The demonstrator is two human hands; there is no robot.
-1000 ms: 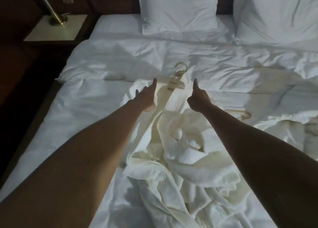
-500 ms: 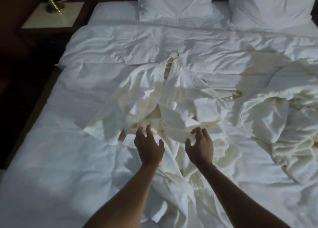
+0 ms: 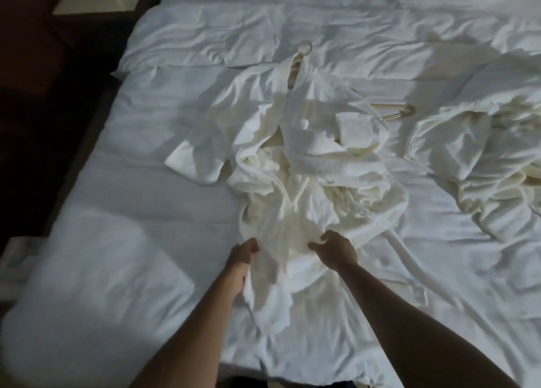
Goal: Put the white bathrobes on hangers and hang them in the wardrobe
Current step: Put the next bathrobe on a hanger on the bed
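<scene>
Head view had my left hand (image 3: 244,254) and right hand (image 3: 336,248) both clenched on the bathrobe (image 3: 307,165) hem, and yanking risked sliding it off the hanger (image 3: 304,48).

The bed (image 3: 123,218) is made up in rumpled white linen, with a folded-back duvet (image 3: 222,36) lying across its head end. A white robe (image 3: 307,159) lies crumpled near the bed's middle, its collar toward the duvet, where a hanger hook (image 3: 304,47) sticks out of the neck. Just right of the robe a second hanger (image 3: 399,112) lies on the sheet, partly tucked under the robe's edge, and farther right, near the bed's edge, a second robe (image 3: 480,153) lies heaped.
</scene>
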